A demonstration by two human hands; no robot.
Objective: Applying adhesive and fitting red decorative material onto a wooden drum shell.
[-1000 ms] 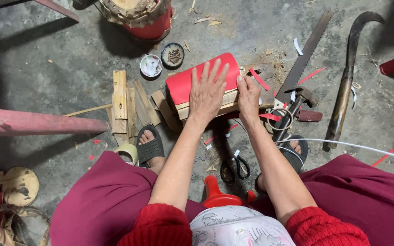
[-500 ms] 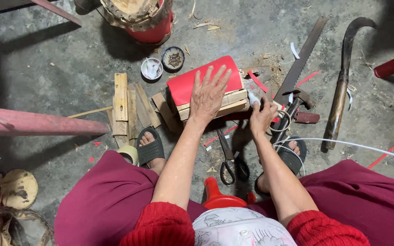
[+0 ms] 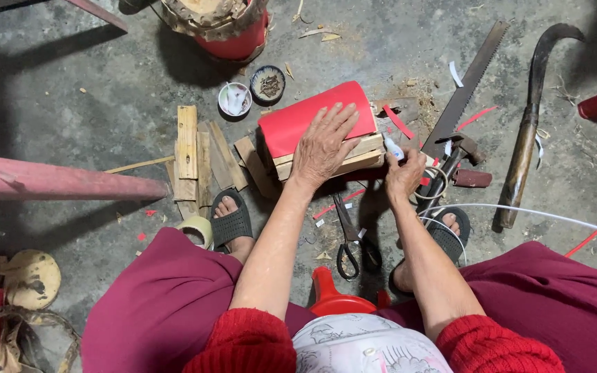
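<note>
My left hand (image 3: 325, 146) lies flat with spread fingers on a sheet of red paper (image 3: 291, 123) that curves over a stack of wooden blocks (image 3: 364, 156) on the concrete floor. To the right of the stack, my right hand (image 3: 406, 173) is closed around a small white tube (image 3: 392, 147), whose tip points at the right end of the blocks. Black scissors (image 3: 348, 238) lie on the floor between my forearms, just below the stack.
A hand saw (image 3: 466, 93), a hammer (image 3: 456, 160) and a curved sickle (image 3: 528, 128) lie to the right. Wooden slats (image 3: 188, 148) and a tape roll (image 3: 197, 228) sit at left, two small round lids (image 3: 250, 92) behind. A red pole (image 3: 57, 179) crosses at left.
My right hand left the right edge of the red paper, dropped to the floor by the hammer, and has come back up holding the small white tube. My left hand stayed pressed on the paper.
</note>
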